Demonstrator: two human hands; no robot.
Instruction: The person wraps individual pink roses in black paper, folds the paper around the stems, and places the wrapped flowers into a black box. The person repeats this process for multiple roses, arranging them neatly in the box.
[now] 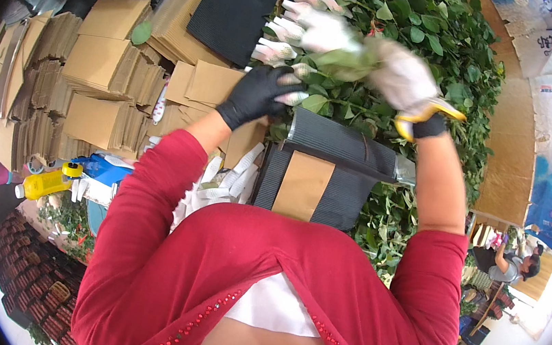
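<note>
My left hand [260,90], in a black glove, is at the near end of a row of flower heads in white foam net sleeves [273,50]; its fingers are around one or two sleeved heads [293,97]. My right hand [404,77], in a whitish work glove with a yellow cuff over a black one, is blurred above the leafy stems [428,25]. Blurred green leaves and a white shape lie beside its fingers; whether it holds them I cannot tell. Just below the hands lies a black corrugated sheet [346,145] with a brown cardboard piece [303,186] on it.
Stacks of brown cardboard [98,65] and black corrugated sheets [239,7] stand at the left. Loose white foam sleeves [229,177] lie near my left forearm. A yellow bottle [44,184] is at the far left. Another person [507,265] works at the far right.
</note>
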